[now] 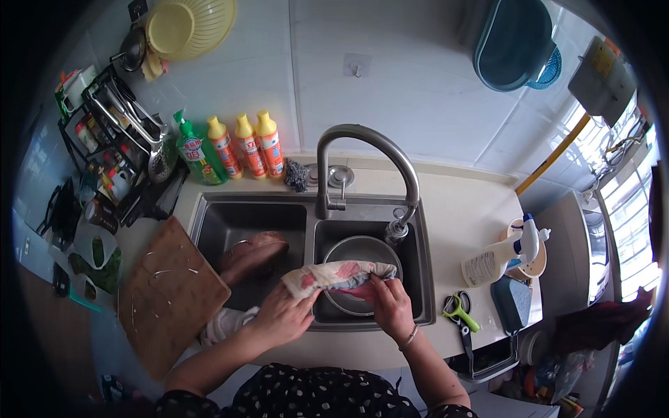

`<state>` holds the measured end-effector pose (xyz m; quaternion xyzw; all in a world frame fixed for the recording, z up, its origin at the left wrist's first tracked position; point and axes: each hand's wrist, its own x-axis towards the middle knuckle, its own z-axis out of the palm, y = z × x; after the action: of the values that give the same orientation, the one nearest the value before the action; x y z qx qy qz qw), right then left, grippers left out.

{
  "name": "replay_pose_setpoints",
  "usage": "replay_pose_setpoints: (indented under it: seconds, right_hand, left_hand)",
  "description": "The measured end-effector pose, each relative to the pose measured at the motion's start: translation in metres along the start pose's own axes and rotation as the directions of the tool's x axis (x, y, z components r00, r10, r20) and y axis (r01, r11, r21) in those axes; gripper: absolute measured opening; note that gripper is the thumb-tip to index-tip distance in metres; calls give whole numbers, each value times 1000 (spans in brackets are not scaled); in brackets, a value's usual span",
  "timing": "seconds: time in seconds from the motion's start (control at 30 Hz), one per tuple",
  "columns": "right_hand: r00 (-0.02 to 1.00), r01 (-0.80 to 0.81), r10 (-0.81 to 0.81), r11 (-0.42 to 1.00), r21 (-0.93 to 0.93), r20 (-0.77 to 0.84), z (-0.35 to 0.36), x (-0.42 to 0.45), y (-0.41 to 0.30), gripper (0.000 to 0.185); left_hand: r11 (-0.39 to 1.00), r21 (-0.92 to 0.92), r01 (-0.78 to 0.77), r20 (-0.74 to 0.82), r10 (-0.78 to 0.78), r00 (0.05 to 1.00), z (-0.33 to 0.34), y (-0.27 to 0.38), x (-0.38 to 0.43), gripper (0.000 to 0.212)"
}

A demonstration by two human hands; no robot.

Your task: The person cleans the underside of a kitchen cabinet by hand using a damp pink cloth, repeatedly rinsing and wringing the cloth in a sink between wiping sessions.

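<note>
A folded cloth [339,275], cream with pink patches and a grey-blue and red underside, is held up between my two hands over the sink. My left hand [282,313] holds its left end. My right hand [391,305], with a bracelet at the wrist, pinches the right end between thumb and fingers. Below the cloth, a round metal basin [347,250] sits in the right sink bowl, partly hidden by the cloth and my hands. In the left sink bowl [251,211] lies a reddish-brown object [261,253] whose kind I cannot tell.
A tall curved faucet [360,129] arches over the right sink bowl. A wooden cutting board [167,298] lies left, beside a white cloth [225,325]. Several detergent bottles [251,149] line the wall. Right stand a spray bottle [481,266], a green peeler [464,315] and black-handled scissors [465,334].
</note>
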<state>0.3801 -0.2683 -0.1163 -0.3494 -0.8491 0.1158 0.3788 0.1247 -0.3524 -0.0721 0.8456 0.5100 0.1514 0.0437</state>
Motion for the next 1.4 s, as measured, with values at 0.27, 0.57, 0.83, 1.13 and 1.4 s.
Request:
replay_pose_setpoints:
  seconds: [0.27, 0.57, 0.83, 1.13, 1.4]
  right_hand:
    - [847, -458, 459, 886, -67, 268, 41, -38, 110, 50]
    - [563, -311, 482, 876, -368, 671, 113, -44, 174, 58]
    - [602, -321, 569, 815, -482, 560, 182, -89, 199, 39]
    - [686, -438, 396, 895, -89, 611, 180, -36, 169, 31]
    - [829, -543, 429, 771, 332, 359, 128, 26, 114, 20]
  left_hand:
    - [773, -510, 377, 416, -161, 895, 123, -25, 82, 70]
    - [934, -81, 347, 556, -247, 793, 226, -35, 114, 64]
    - [985, 145, 88, 658, -163, 735, 293, -41, 89, 54]
    - [861, -164, 481, 634, -281, 720, 377, -105, 87, 58]
    - [-552, -542, 634, 836, -272, 477, 196, -22, 117, 51]
